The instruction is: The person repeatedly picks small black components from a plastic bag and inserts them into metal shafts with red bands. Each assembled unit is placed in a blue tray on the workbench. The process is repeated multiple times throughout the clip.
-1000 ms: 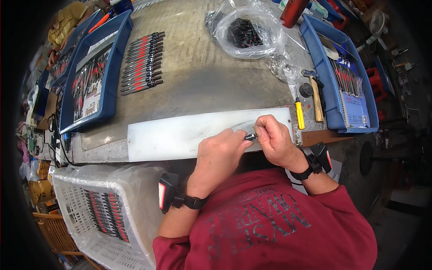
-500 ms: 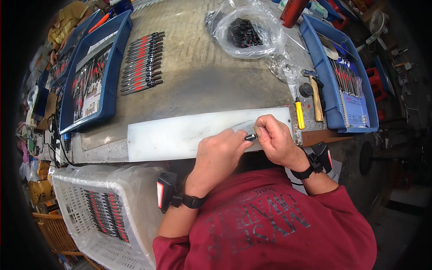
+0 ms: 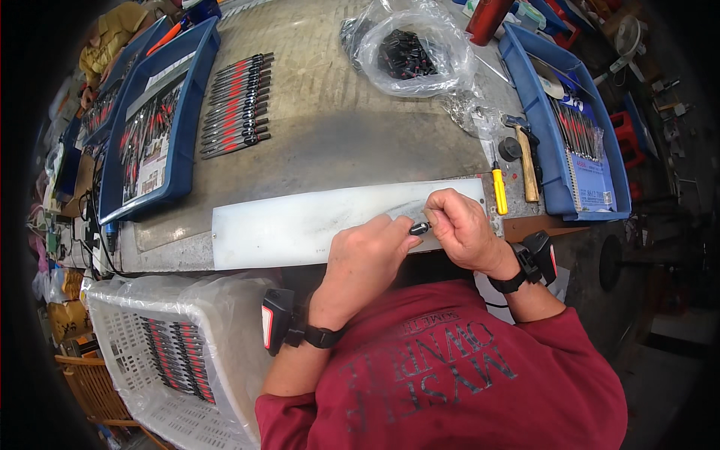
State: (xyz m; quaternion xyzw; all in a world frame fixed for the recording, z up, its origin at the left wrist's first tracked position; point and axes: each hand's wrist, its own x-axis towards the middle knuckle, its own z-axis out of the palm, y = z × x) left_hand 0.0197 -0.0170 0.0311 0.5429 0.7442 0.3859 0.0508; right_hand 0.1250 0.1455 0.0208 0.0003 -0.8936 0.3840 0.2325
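The left hand (image 3: 371, 251) is closed around a small black cylindrical piece (image 3: 420, 229), whose end pokes out between thumb and forefinger toward the right. The right hand (image 3: 461, 229) is curled just beside that end, its thumb brought against the forefinger; whether something tiny is pinched there cannot be told. Both hands, with the piece between them, are over the right part of a long white board (image 3: 300, 229), near its close edge. The board lies along the near side of the grey surface (image 3: 322, 142). Farther back on the left, a column of black-and-red pens (image 3: 237, 105) lies side by side, next to a blue tray (image 3: 201, 112) with more pens and printed paper in it. Toward the far right stands an open clear plastic bag (image 3: 456, 71) filled with small black parts (image 3: 407, 56). Right of the board lie a yellow-handled tool (image 3: 499, 191) and a hammer (image 3: 528, 169) with a wooden handle, and beyond them a second blue tray (image 3: 616, 176) holds pens and a notebook. Below the surface at left, a white perforated crate (image 3: 105, 319), lined with clear plastic, contains stacked black-and-red pens
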